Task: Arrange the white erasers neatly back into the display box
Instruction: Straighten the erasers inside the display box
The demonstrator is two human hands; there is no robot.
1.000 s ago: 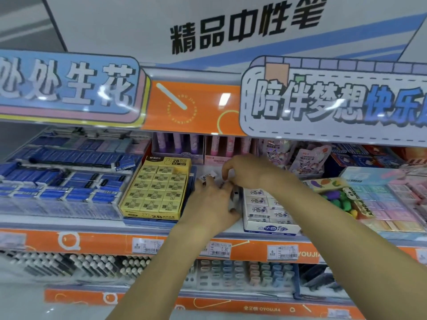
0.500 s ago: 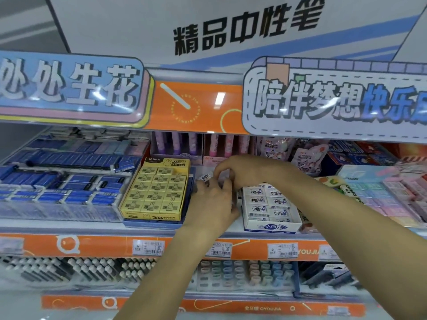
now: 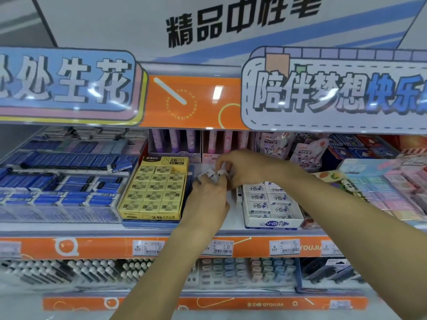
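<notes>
Both hands meet over the shelf gap left of the white display box (image 3: 270, 218): the left hand (image 3: 205, 202) and right hand (image 3: 245, 168) each pinch small white erasers (image 3: 213, 174) in closed fingertips. The erasers look light, firm and sleeve-wrapped, best pinched by their long sides. The neighbouring yellow eraser box (image 3: 154, 190) reads "M&G" and "2B"; price tags show 0.80 and 1.00.

Yellow box (image 3: 154, 189) sits left of display box (image 3: 271, 204).
</notes>
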